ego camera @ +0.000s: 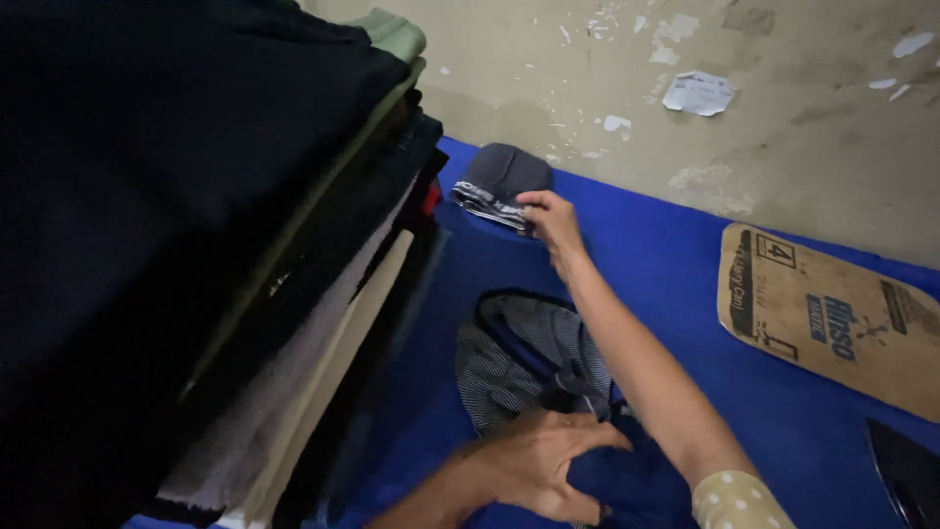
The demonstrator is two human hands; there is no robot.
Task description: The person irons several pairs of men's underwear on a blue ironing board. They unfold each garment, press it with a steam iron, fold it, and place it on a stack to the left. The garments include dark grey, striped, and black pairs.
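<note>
- We see the right hand [550,221] stretched far forward, its fingers [534,200] pinching the near edge of a small folded grey garment [501,176] with a printed waistband.
- That folded grey garment lies on the blue mat [685,284], close to the wall [783,118] and just beside the top of the tall pile of clothes [196,245].
- The right forearm runs back toward us across the mat, ending in a cream sleeve with white dots [739,502] at the lower edge of the view.
- Our left hand [534,460] rests low in the view, palm down, fingers spread and pressing on a dark blue cloth [627,485]; we cannot tell whether they actually grip it, since the light there is dim.
- Just beyond the left hand lies a striped grey cloth [509,372] with a dark trim, partly under the right forearm.
- The pile of clothes fills the left side: dark pieces on top, a green one at the far edge, cream and pale layers lower down.
- A brown piece of cardboard [832,313] lies flat on the mat to the right, well apart from both hands.
- A dark, glossy thing [906,470] shows at the bottom right corner, too cut off to name.
- The wall is pale and flaking, with scraps of paper stuck to it.
</note>
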